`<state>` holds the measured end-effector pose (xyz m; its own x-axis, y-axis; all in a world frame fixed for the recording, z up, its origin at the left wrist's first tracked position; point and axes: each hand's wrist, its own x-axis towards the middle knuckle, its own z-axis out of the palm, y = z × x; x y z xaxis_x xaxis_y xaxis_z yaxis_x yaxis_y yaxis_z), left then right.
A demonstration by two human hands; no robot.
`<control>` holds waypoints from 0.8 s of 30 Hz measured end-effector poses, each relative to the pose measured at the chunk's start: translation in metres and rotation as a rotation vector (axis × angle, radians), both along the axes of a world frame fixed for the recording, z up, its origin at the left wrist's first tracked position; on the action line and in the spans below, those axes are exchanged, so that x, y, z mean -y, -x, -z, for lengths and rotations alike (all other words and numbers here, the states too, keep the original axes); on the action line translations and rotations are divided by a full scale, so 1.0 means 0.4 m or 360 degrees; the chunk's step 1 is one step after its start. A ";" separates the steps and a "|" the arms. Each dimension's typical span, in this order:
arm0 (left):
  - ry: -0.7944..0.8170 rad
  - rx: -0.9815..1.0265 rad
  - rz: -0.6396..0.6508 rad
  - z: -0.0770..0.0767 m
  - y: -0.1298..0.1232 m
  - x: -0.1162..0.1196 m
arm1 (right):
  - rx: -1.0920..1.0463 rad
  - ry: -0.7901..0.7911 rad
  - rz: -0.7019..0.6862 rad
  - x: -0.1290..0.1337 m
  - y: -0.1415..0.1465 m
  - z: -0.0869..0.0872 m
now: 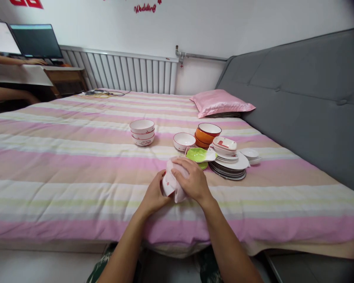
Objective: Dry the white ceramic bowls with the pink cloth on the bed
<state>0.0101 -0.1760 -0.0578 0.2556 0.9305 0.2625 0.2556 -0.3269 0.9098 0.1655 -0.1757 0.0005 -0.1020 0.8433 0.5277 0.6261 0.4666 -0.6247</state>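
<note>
My left hand (156, 193) grips a white bowl (167, 185) with small red marks, tilted on its side above the bed's front part. With its fingers closed over a pale pink cloth (179, 193), my right hand (192, 179) presses the cloth against the bowl. Part of the bowl is hidden by the cloth and my fingers. Just beyond my hands sit a single white bowl (184, 140) with a red rim and a green leaf-shaped dish (198, 155). Farther left stands a stack of white bowls (142, 133).
Orange bowls (205, 135) stand behind a pile of plates (228, 167) topped by small rectangular dishes (224, 144). Small white dishes (250, 155) lie to the right. A pink pillow (221, 103) rests by the grey headboard (297, 86). Cables (106, 93) lie far left; another person's arm (14, 60) is at a desk.
</note>
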 end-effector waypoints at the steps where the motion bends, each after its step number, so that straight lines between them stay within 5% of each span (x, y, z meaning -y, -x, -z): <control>1: -0.0009 0.0005 0.0002 0.000 -0.001 0.000 | -0.0014 0.0000 -0.0012 0.000 -0.003 -0.001; 12: -0.0281 0.0051 -0.0290 0.002 -0.006 0.020 | -0.0231 -0.0025 -0.0292 0.008 -0.017 -0.003; 24: -0.0249 0.0174 -0.0309 -0.011 -0.030 0.022 | 0.0500 -0.0210 -0.0133 0.058 0.045 -0.027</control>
<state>0.0220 -0.1849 -0.0535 0.0386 0.9051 0.4234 0.2300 -0.4203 0.8777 0.1477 -0.1989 0.0113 -0.3425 0.7519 0.5633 0.7343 0.5883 -0.3388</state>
